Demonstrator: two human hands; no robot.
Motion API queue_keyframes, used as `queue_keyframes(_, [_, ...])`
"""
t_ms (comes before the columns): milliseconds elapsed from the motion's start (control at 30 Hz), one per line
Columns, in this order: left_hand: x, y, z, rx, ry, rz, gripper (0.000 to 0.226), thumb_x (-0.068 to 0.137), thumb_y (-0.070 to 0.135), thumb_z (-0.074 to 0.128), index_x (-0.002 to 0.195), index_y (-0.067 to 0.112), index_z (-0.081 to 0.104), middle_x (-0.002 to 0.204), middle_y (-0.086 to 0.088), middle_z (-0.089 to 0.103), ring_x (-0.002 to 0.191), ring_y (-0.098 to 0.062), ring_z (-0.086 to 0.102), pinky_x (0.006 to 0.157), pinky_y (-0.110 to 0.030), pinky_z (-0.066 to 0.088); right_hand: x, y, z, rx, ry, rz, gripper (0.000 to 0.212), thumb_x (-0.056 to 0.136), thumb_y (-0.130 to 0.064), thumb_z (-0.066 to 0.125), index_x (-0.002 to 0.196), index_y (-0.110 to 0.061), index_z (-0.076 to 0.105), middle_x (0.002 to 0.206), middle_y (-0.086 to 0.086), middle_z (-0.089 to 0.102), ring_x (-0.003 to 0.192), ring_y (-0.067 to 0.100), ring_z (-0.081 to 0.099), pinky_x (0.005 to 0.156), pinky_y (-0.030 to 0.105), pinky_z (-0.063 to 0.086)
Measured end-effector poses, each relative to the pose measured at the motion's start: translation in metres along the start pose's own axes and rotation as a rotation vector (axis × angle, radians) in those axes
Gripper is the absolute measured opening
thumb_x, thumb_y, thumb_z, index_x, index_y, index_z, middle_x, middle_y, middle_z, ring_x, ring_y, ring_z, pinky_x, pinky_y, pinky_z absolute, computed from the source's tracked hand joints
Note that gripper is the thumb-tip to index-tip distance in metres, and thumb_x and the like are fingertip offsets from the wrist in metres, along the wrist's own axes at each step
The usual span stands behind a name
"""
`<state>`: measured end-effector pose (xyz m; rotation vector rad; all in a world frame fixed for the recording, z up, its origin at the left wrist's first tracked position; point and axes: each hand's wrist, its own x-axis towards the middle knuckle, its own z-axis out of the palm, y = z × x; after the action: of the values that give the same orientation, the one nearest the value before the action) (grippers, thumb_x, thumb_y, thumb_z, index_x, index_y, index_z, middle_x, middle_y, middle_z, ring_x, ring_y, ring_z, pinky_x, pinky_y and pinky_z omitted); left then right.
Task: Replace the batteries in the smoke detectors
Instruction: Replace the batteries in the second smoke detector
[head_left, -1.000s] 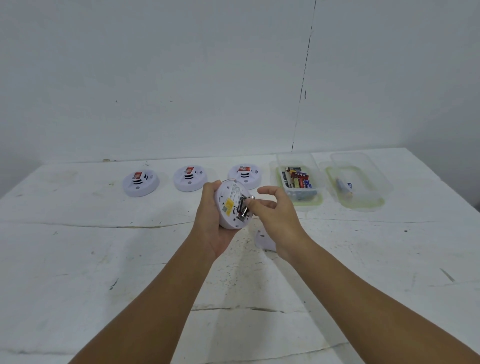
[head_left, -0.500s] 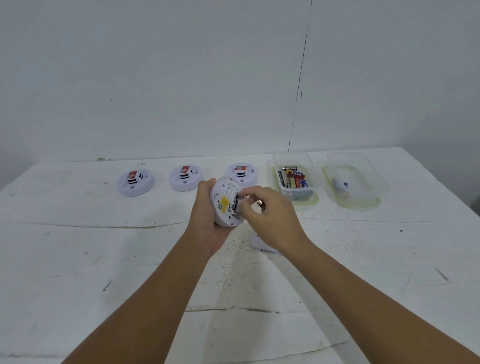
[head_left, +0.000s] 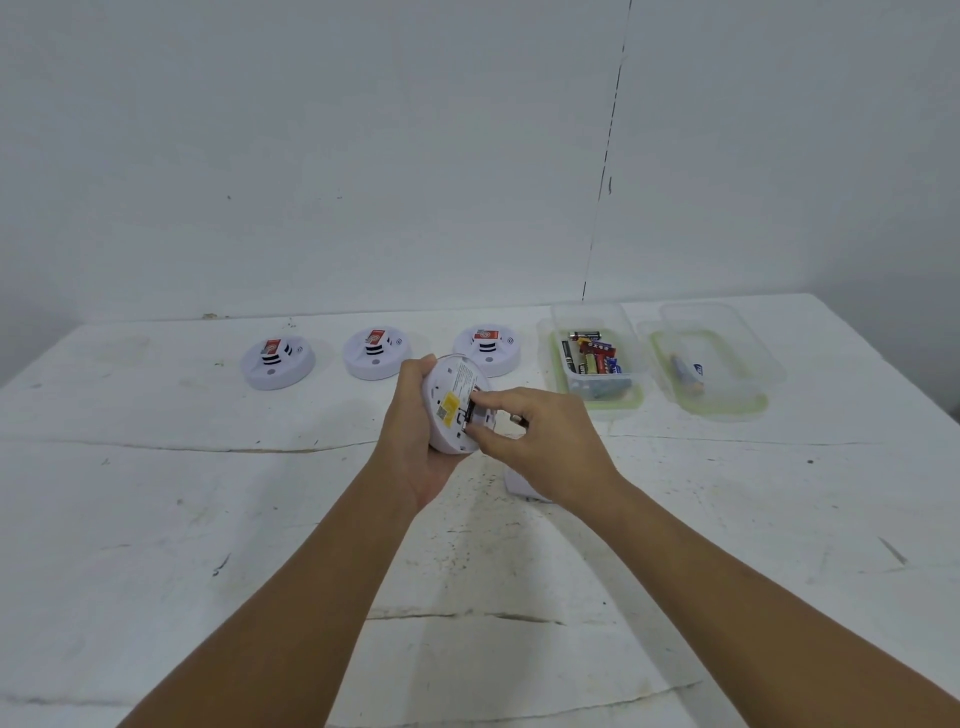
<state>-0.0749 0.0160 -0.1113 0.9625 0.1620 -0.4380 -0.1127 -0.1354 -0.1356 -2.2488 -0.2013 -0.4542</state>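
Note:
My left hand (head_left: 415, 441) grips a white round smoke detector (head_left: 451, 402), its back side with a yellow label turned toward me above the table. My right hand (head_left: 540, 436) has its thumb and forefinger at the detector's battery bay, pinching a dark battery (head_left: 470, 413) there. Another small battery end shows between my right fingers. Three more white detectors (head_left: 278, 362), (head_left: 375, 353), (head_left: 488, 349) lie in a row at the back. A clear box (head_left: 597, 364) holds several batteries.
A second clear box (head_left: 711, 364) to the far right holds one or two batteries. A white detector cover (head_left: 522, 486) lies on the white table (head_left: 208, 519) partly under my right wrist. A wall stands behind the table.
My right thumb and forefinger have moved deeper onto the battery bay. The detector stays in my left hand, shifted slightly.

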Motion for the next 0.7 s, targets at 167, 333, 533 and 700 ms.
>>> queue_keyframes(167, [-0.001, 0.002, 0.0, 0.15, -0.02, -0.002, 0.034, 0.099, 0.046, 0.05, 0.109, 0.019, 0.07, 0.103, -0.011, 0.063, 0.094, -0.026, 0.061, 0.075, -0.038, 0.05, 0.0, 0.001, 0.0, 0.008, 0.014, -0.004, 0.034, 0.083, -0.031, 0.085, 0.116, -0.024, 0.08, 0.105, -0.012, 0.079, 0.086, 0.001, 0.066, 0.079, 0.027, 0.058])
queue_keyframes(333, [-0.001, 0.005, 0.0, 0.143, 0.008, -0.018, 0.041, 0.101, 0.049, 0.049, 0.112, 0.017, 0.074, 0.1, -0.01, 0.071, 0.091, -0.025, 0.063, 0.076, -0.038, 0.053, 0.003, 0.0, -0.007, 0.115, -0.06, 0.056, 0.03, 0.084, -0.025, 0.083, 0.114, -0.025, 0.08, 0.107, -0.016, 0.078, 0.093, -0.001, 0.068, 0.079, 0.024, 0.058])
queue_keyframes(533, [0.002, -0.003, 0.001, 0.106, 0.09, 0.022, 0.036, 0.101, 0.045, 0.049, 0.097, 0.017, 0.073, 0.083, -0.005, 0.069, 0.08, -0.021, 0.064, 0.071, -0.035, 0.051, -0.007, -0.006, 0.001, 0.242, -0.054, 0.19, 0.025, 0.094, -0.026, 0.076, 0.118, -0.028, 0.078, 0.111, -0.018, 0.076, 0.073, -0.015, 0.059, 0.069, 0.005, 0.042])
queue_keyframes(700, [0.005, -0.008, 0.007, 0.11, 0.118, 0.054, 0.036, 0.099, 0.046, 0.046, 0.103, 0.018, 0.07, 0.077, -0.003, 0.067, 0.071, -0.019, 0.066, 0.065, -0.031, 0.052, -0.005, -0.016, 0.012, 0.609, -0.01, 0.456, 0.023, 0.091, -0.02, 0.08, 0.113, -0.027, 0.078, 0.105, -0.009, 0.077, 0.084, -0.001, 0.069, 0.071, 0.02, 0.054])
